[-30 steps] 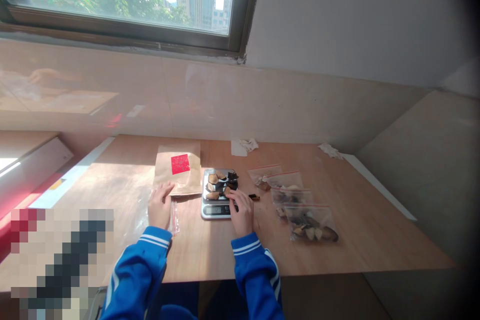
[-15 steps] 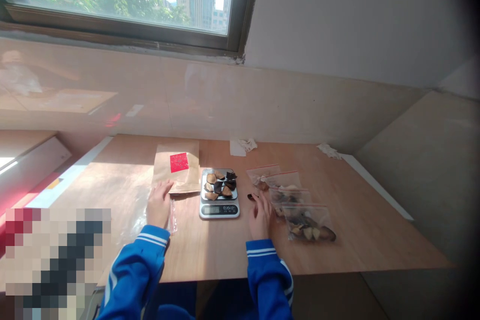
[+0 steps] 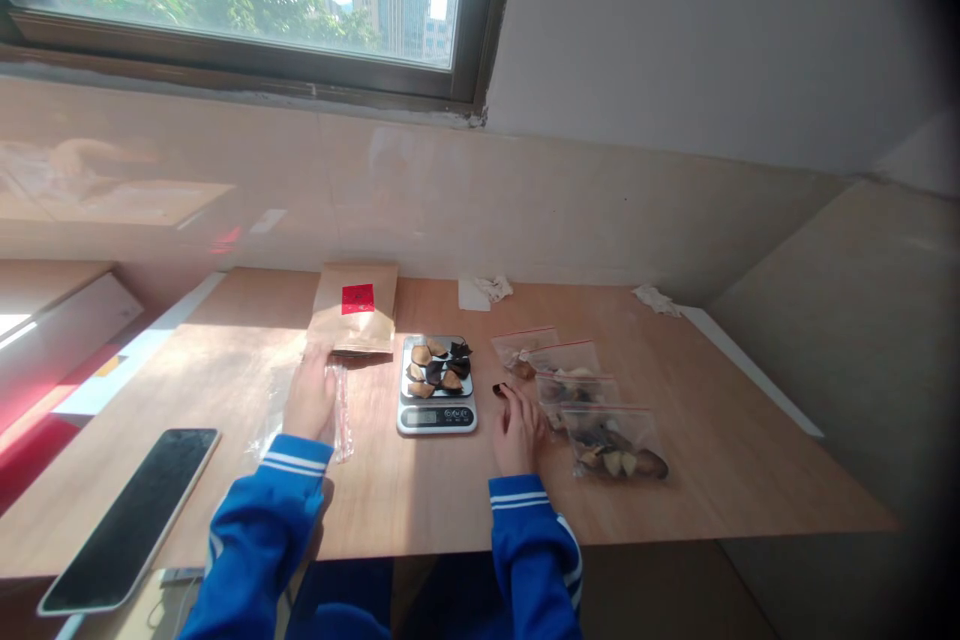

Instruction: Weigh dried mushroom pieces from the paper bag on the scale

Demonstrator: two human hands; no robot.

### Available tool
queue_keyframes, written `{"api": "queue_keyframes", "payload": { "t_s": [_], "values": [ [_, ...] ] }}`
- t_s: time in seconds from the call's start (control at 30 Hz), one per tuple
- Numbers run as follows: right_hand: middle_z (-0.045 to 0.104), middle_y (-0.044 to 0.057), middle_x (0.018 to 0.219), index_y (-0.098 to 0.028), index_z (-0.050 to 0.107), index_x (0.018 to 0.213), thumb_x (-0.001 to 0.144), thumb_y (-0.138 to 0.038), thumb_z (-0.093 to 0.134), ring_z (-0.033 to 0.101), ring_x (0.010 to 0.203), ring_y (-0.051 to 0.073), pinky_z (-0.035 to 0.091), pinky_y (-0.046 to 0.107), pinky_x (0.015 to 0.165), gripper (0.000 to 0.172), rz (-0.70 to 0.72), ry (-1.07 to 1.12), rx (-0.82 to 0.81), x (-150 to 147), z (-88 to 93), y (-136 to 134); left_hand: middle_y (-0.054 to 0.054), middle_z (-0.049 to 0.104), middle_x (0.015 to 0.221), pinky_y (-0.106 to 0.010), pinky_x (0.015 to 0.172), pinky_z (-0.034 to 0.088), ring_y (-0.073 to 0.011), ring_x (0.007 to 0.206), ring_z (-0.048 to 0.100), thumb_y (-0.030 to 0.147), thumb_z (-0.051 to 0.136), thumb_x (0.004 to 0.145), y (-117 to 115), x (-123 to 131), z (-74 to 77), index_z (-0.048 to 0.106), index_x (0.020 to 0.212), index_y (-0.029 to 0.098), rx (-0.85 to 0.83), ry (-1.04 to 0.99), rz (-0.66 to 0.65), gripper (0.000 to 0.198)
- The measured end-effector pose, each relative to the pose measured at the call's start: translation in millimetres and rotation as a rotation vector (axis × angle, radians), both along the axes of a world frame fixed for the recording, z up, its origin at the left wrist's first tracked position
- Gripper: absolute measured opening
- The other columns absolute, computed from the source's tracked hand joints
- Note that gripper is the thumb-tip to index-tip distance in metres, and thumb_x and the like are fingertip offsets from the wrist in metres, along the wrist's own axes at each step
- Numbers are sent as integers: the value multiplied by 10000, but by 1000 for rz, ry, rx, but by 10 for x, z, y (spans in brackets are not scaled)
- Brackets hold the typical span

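Resting flat and open on a clear bag (image 3: 300, 415), the left hand (image 3: 310, 402) — right hand (image 3: 516, 428), fingers loosely open, touches a dark piece (image 3: 501, 389) at 3 o'clock of the scale (image 3: 437, 398).

wooden table (image 3: 420, 510) under the window. lying on it, left to right: phone (image 3: 131, 515) face up at the near left edge, flat clear bag (image 3: 300, 410), brown paper bag (image 3: 354, 320) with red sticker, kitchen scale (image 3: 437, 398), small dark piece (image 3: 500, 389) just right of it, row of four overlapping zip bags (image 3: 592, 410), two crumpled tissues (image 3: 495, 288) near the back wall.
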State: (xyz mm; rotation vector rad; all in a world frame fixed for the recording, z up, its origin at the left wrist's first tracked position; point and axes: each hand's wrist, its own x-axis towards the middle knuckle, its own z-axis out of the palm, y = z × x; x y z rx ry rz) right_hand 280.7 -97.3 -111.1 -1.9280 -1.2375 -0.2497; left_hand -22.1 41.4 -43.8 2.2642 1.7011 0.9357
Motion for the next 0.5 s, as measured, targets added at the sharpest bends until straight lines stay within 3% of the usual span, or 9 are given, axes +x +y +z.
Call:
{"api": "queue_keyframes", "payload": {
  "t_s": [0.13,0.27,0.37,0.5],
  "values": [
    [568,108,1208,-203,577,1179,824,-155,388,475,1127,268,308,443,942,405,-32,-1,-34,-47,20,-9,-171,505,1312,-473,1058,351,-285,1256,442,261,388,847,-374,-124,-213,486,1243,109,-21,-28,-49,435],
    [557,114,1207,-207,573,1192,817,-155,391,470,1115,275,320,432,920,419,-34,-4,-46,-66,39,-14,-164,479,1357,-522,1064,307,-316,1319,358,307,375,880,-667,-77,-368,491,1272,151,-61,46,-13,438],
    [552,117,1202,-202,571,1194,821,-159,384,465,1110,273,331,421,907,419,-31,-8,-60,-65,50,-13,-157,445,1392,-525,1087,253,-307,1341,322,286,357,895,-757,-17,-390,420,1350,155,-33,77,-6,478],
    [540,121,1205,-201,576,1191,820,-171,388,459,1108,283,332,427,903,417,-49,-4,-84,-69,52,-12,-130,477,1373,-511,1080,279,-303,1325,352,345,390,894,-771,-6,-346,410,1359,177,-74,47,2,496]
  ]
}}
